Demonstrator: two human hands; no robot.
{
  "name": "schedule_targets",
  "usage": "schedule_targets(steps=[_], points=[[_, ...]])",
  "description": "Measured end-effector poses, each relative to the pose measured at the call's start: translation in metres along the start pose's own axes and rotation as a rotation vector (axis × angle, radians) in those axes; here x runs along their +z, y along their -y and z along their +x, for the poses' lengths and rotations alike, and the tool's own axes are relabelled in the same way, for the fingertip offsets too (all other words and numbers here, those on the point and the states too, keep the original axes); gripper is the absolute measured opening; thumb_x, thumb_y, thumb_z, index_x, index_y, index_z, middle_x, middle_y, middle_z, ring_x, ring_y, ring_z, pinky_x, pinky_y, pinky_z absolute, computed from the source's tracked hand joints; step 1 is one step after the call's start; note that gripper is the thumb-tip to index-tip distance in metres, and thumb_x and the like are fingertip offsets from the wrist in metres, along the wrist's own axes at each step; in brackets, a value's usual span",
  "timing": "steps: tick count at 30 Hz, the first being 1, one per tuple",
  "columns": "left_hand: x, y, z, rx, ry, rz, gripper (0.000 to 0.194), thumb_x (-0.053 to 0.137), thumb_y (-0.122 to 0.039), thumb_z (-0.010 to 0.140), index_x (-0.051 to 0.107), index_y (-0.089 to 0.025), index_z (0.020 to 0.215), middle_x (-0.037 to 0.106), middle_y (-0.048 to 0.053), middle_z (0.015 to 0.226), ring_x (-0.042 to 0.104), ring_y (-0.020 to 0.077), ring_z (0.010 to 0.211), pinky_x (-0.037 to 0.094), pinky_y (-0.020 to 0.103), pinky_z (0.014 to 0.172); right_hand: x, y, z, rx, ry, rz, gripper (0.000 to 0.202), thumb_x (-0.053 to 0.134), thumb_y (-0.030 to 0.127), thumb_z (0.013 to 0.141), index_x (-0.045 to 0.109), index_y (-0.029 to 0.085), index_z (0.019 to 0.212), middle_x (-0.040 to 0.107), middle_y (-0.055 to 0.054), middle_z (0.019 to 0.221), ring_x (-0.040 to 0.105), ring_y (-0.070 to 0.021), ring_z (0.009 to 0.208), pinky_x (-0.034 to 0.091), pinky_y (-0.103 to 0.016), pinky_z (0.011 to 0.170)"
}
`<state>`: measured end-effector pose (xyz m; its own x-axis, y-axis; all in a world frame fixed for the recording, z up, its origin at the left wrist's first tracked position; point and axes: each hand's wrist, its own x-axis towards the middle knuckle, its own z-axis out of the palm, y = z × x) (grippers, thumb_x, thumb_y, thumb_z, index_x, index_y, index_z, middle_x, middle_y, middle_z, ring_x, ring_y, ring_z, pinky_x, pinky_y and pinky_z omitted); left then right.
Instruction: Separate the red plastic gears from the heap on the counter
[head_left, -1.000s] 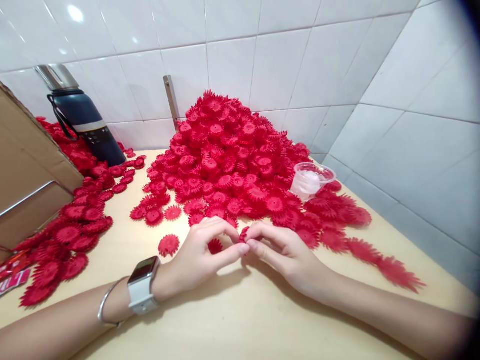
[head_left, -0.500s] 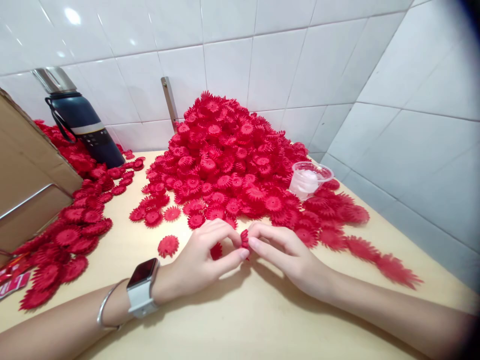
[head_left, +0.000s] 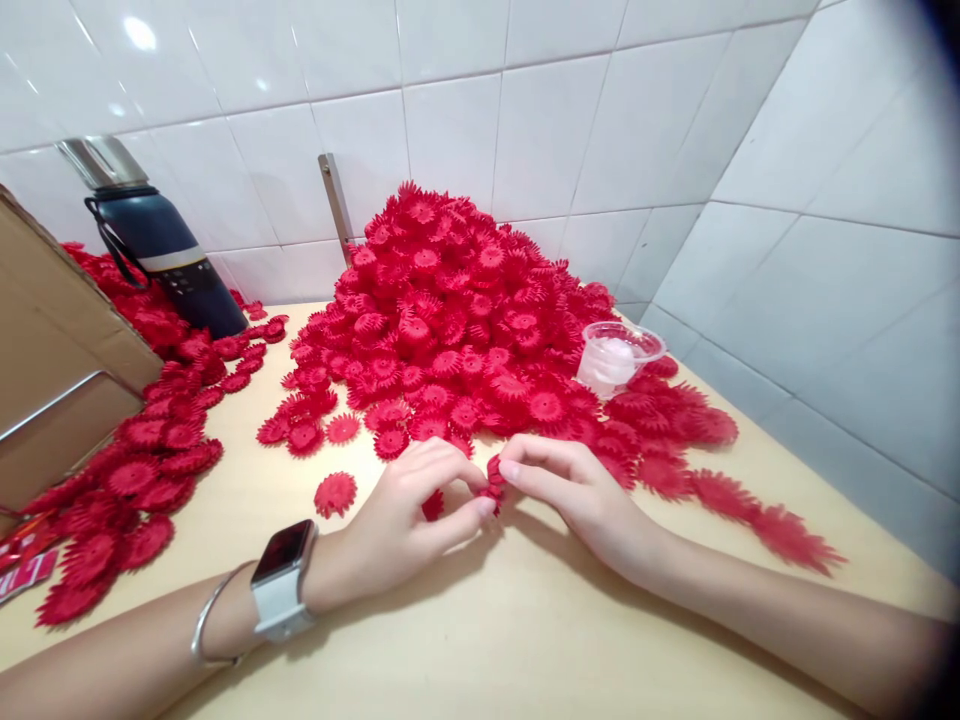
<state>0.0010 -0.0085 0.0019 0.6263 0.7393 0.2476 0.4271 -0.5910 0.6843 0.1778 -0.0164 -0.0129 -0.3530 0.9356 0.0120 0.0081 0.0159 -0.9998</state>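
At the far left, a cardboard box (head_left: pixel 67 350) is seen beside a band of red fringed discs (head_left: pixel 135 475) spread on the counter (head_left: pixel 480 640). A dark blue bottle (head_left: pixel 169 250) with a steel cap is tilted among them. A silver bangle (head_left: pixel 206 625) and a smartwatch (head_left: pixel 286 570) are worn on the left wrist; above them, a single fringed disc (head_left: pixel 335 494) is laid flat. By the left hand (head_left: pixel 420 510), the grip is closed to a narrow gap between thumb and index finger, clamped on a small red fringed piece (head_left: pixel 492 486). Behind it, a tall heap of red discs (head_left: pixel 450 310) is piled against the tiled wall (head_left: pixel 457 130). The piece's upper right side is pinched by the right hand (head_left: pixel 589 500), its thumb and index fingertip nearly together. Farther right, a clear plastic cup (head_left: pixel 609 362) is rested at the heap's edge, and more discs (head_left: pixel 724 496) are trailed toward the right.
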Motion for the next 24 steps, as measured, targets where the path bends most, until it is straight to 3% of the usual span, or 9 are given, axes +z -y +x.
schedule_targets(steps=[12,24], points=[[-0.0009,-0.0009,-0.0015,-0.003,-0.009,-0.035,0.009,0.053,-0.018,0.083,0.059,-0.014,0.078,0.058,0.001,0.077,0.052,0.0119,0.075,0.039,0.023,0.072,-0.0011,-0.0018,0.0019,0.018,0.061,0.115,0.024,0.054,0.034,0.081,0.058,0.015,0.069,0.058,0.0,0.064,0.054,-0.0121,0.064,0.042,-0.025,0.065],[-0.0014,0.0001,-0.0008,-0.042,0.006,-0.054,0.013,0.052,-0.022,0.082,0.059,-0.013,0.076,0.059,0.003,0.077,0.053,0.0136,0.073,0.04,0.025,0.07,0.0003,-0.0021,0.0008,-0.015,0.07,0.039,0.019,0.054,0.031,0.081,0.055,0.016,0.069,0.055,0.001,0.067,0.051,-0.0117,0.065,0.041,-0.024,0.063]])
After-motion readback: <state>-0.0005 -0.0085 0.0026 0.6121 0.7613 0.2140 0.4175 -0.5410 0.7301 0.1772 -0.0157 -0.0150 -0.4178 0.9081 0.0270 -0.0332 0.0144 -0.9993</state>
